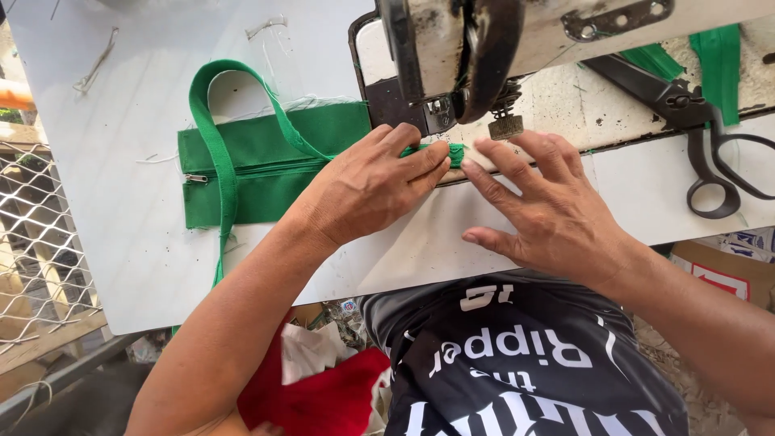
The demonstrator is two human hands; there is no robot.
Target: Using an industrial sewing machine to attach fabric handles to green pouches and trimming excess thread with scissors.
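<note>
Green woven fabric [266, 165] w/ zipper | left hand [367, 190] flat on it | right hand [549, 210] beside

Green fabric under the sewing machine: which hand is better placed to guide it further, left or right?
Probably the left hand: it lies flat on the green fabric, fingertips at the presser foot. The right hand rests mostly on the white table beside it.

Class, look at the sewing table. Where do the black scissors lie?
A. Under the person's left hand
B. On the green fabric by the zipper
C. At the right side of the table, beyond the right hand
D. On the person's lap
C: the black scissors lie on the table to the right of the right hand, untouched by either hand.
</note>
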